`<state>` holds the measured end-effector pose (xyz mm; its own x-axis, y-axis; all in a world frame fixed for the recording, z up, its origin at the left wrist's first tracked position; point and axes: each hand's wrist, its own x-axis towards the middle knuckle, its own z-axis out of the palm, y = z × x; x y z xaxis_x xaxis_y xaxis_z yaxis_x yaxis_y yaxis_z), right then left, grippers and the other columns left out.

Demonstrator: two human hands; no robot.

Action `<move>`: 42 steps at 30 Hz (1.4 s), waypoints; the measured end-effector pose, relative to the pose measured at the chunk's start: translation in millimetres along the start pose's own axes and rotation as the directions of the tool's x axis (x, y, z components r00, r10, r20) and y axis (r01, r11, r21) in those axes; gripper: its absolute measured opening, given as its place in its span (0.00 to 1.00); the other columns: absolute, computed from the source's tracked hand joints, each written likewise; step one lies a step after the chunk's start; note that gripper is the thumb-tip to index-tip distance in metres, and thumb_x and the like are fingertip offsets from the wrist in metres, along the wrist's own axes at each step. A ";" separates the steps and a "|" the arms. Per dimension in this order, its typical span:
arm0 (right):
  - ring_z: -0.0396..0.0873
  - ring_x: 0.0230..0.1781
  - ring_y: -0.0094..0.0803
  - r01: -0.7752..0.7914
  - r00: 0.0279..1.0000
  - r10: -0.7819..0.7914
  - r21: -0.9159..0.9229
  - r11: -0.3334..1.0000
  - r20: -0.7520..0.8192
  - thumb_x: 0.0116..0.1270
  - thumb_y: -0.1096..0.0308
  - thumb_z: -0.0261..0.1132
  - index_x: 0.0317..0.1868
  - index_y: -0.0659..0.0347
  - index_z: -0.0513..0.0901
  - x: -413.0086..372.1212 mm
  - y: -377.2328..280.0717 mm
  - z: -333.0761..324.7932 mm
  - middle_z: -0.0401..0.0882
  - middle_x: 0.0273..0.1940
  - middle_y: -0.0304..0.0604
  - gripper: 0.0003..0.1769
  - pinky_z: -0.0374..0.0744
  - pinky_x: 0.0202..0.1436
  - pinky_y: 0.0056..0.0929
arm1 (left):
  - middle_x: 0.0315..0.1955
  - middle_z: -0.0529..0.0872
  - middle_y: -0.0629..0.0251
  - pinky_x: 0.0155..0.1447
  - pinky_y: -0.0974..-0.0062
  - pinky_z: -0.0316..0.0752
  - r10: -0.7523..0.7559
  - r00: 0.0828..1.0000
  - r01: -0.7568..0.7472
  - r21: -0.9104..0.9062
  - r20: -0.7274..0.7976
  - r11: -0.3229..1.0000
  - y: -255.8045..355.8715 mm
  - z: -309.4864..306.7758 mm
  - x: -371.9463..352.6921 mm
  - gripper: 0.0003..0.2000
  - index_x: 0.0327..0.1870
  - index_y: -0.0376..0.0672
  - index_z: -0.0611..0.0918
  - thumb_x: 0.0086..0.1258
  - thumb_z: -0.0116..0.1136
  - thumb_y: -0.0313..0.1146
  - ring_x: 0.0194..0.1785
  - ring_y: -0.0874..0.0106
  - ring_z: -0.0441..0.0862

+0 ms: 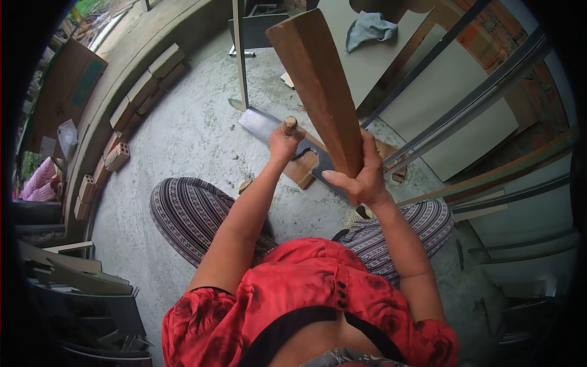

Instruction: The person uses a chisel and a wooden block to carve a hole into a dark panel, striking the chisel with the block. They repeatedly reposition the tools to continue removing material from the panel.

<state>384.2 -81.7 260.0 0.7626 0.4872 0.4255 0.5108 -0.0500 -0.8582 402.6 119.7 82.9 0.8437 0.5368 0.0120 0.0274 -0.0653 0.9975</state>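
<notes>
Looking straight down at someone sitting low on a concrete floor (195, 134), knees apart in striped trousers (189, 214), red top (306, 287) at the bottom of the view.

Gripping a wooden board (318, 85) with the right hand (362, 180): fingers closed tight around the lower end, thumb laid across the front. Board held up off the floor, slanting up and away, top end leaning left, well above everything else.

Left hand (284, 147) stretched out forward and made into a fist around a wooden handle (290, 125), with just the round top poking out above the fingers. Can't tell what sort of tool it is, since the rest is hidden by the hand.

Right around that left hand: a metal strip (260, 122) lying flat on the floor, plus a few wood scraps (302, 168) just beside it. Hard to say whether the tool actually touches any of them.

Further out: bricks (116, 156) lined up along the kerb on the left, a pale panel (446, 79) lying on the right with long metal rails (489, 79) across it, and a blue cloth (370, 27) crumpled on another panel at the top.
</notes>
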 end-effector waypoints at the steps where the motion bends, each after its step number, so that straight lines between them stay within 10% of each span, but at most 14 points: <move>1: 0.80 0.41 0.41 0.035 0.999 -0.036 -0.070 0.997 -0.007 0.46 0.60 0.72 0.58 0.62 0.62 -2.0 4.6 1.9 0.78 0.42 0.52 0.41 0.76 0.47 0.35 | 0.25 0.84 0.72 0.40 0.79 0.74 -0.013 1.000 0.013 0.023 0.006 1.000 3.2 1.8 -1.7 0.06 0.29 0.40 0.80 0.53 0.65 0.28 0.31 0.81 0.78; 5: 0.80 0.40 0.53 -0.314 0.828 0.509 -0.557 0.769 0.235 0.42 0.59 0.72 0.54 0.62 0.64 -8.7 37.3 5.6 0.79 0.37 0.57 0.39 0.77 0.45 0.41 | 0.28 0.85 0.70 0.42 0.80 0.74 -0.055 0.998 0.052 0.119 0.023 0.991 14.8 3.1 -4.4 0.08 0.34 0.39 0.82 0.53 0.65 0.28 0.33 0.82 0.80; 10: 0.80 0.43 0.48 -0.343 0.896 0.408 -0.311 0.886 0.177 0.42 0.58 0.73 0.53 0.64 0.67 -1.7 16.7 -4.4 0.79 0.41 0.56 0.38 0.77 0.47 0.36 | 0.29 0.85 0.70 0.42 0.79 0.74 0.061 0.998 -0.059 0.096 -0.021 0.994 -5.2 9.0 -0.5 0.10 0.36 0.41 0.82 0.53 0.67 0.29 0.34 0.81 0.79; 12: 0.79 0.46 0.41 -0.167 0.986 0.167 -0.013 0.986 0.014 0.44 0.59 0.74 0.55 0.65 0.66 3.0 -3.1 -3.0 0.77 0.45 0.53 0.39 0.76 0.48 0.34 | 0.26 0.83 0.71 0.40 0.77 0.73 -0.004 1.000 0.004 0.026 -0.010 1.000 -14.9 6.1 4.4 0.09 0.32 0.41 0.80 0.53 0.67 0.31 0.32 0.80 0.77; 16: 0.79 0.45 0.40 0.074 0.994 -0.075 -0.020 0.997 -0.083 0.47 0.62 0.72 0.58 0.63 0.61 -7.6 17.6 6.3 0.76 0.45 0.51 0.41 0.76 0.48 0.34 | 0.24 0.83 0.70 0.38 0.76 0.73 0.013 0.999 -0.007 0.131 -0.042 0.991 -8.0 2.7 3.7 0.08 0.29 0.42 0.80 0.53 0.67 0.32 0.31 0.80 0.77; 20: 0.80 0.39 0.53 -0.214 0.878 0.438 -0.661 0.719 0.192 0.43 0.60 0.71 0.53 0.63 0.63 -24.9 66.9 15.5 0.79 0.40 0.57 0.38 0.78 0.40 0.41 | 0.28 0.87 0.68 0.39 0.76 0.74 -0.015 1.000 0.014 0.176 0.007 0.984 7.7 1.9 -3.4 0.07 0.32 0.42 0.82 0.54 0.67 0.31 0.34 0.80 0.80; 24: 0.77 0.45 0.45 -0.430 0.782 0.572 -0.449 0.783 0.248 0.42 0.63 0.74 0.54 0.64 0.66 -10.0 20.8 4.2 0.76 0.44 0.53 0.38 0.75 0.48 0.37 | 0.31 0.87 0.65 0.41 0.75 0.75 0.059 0.997 -0.043 0.271 -0.052 0.962 5.2 0.3 -5.5 0.09 0.36 0.42 0.84 0.54 0.67 0.30 0.35 0.77 0.82; 26: 0.81 0.40 0.46 -0.184 0.981 0.186 -0.045 0.982 0.060 0.43 0.58 0.73 0.49 0.65 0.67 -5.8 5.0 2.4 0.78 0.43 0.58 0.35 0.78 0.43 0.36 | 0.30 0.87 0.64 0.42 0.75 0.75 0.030 0.999 -0.026 0.092 -0.043 0.995 3.0 3.1 -1.1 0.08 0.34 0.42 0.83 0.55 0.67 0.31 0.33 0.78 0.81; 30: 0.79 0.40 0.37 0.063 0.989 -0.056 0.051 0.997 -0.138 0.47 0.61 0.71 0.55 0.64 0.62 -2.7 1.9 6.0 0.77 0.42 0.49 0.37 0.77 0.45 0.31 | 0.28 0.86 0.68 0.40 0.79 0.74 -0.013 0.997 0.029 0.231 -0.072 0.973 1.8 2.9 2.1 0.08 0.31 0.40 0.80 0.56 0.66 0.30 0.32 0.82 0.78; 32: 0.80 0.37 0.49 -0.064 0.998 0.061 -0.177 0.982 -0.024 0.44 0.62 0.70 0.54 0.62 0.60 -15.1 33.9 9.7 0.76 0.40 0.55 0.38 0.78 0.43 0.37 | 0.29 0.86 0.68 0.40 0.79 0.73 -0.017 0.998 0.026 0.183 -0.054 0.983 -0.3 2.5 2.5 0.08 0.31 0.40 0.80 0.56 0.67 0.31 0.33 0.82 0.78; 34: 0.78 0.42 0.49 -0.303 0.792 0.574 -0.680 0.667 0.210 0.40 0.63 0.71 0.54 0.63 0.60 -18.7 65.3 16.7 0.77 0.40 0.55 0.41 0.75 0.47 0.39 | 0.29 0.86 0.68 0.40 0.80 0.73 -0.020 0.999 0.024 0.136 -0.029 0.990 -0.3 4.4 -0.6 0.08 0.32 0.39 0.80 0.56 0.67 0.31 0.33 0.82 0.78; 36: 0.78 0.41 0.53 -0.391 0.778 0.585 -0.554 0.735 0.227 0.38 0.60 0.72 0.51 0.63 0.63 -12.4 59.7 9.1 0.78 0.38 0.57 0.39 0.76 0.46 0.41 | 0.29 0.86 0.67 0.40 0.80 0.73 0.040 0.998 -0.041 -0.027 -0.039 0.999 2.5 4.0 -0.9 0.08 0.32 0.39 0.80 0.56 0.66 0.30 0.33 0.82 0.79; 42: 0.78 0.43 0.54 -0.503 0.844 0.536 -0.310 0.806 0.025 0.37 0.58 0.73 0.47 0.65 0.67 -17.3 58.2 -12.6 0.78 0.39 0.59 0.37 0.75 0.46 0.41 | 0.24 0.83 0.69 0.38 0.77 0.74 -0.103 0.992 0.079 0.276 0.074 0.958 1.1 -7.9 5.8 0.10 0.29 0.38 0.79 0.52 0.69 0.30 0.31 0.78 0.78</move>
<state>405.7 -104.0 206.3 0.9074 0.4060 -0.1084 0.1512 -0.5563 -0.8171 403.3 129.4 84.7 0.8735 0.4772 -0.0962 0.2411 -0.2524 0.9371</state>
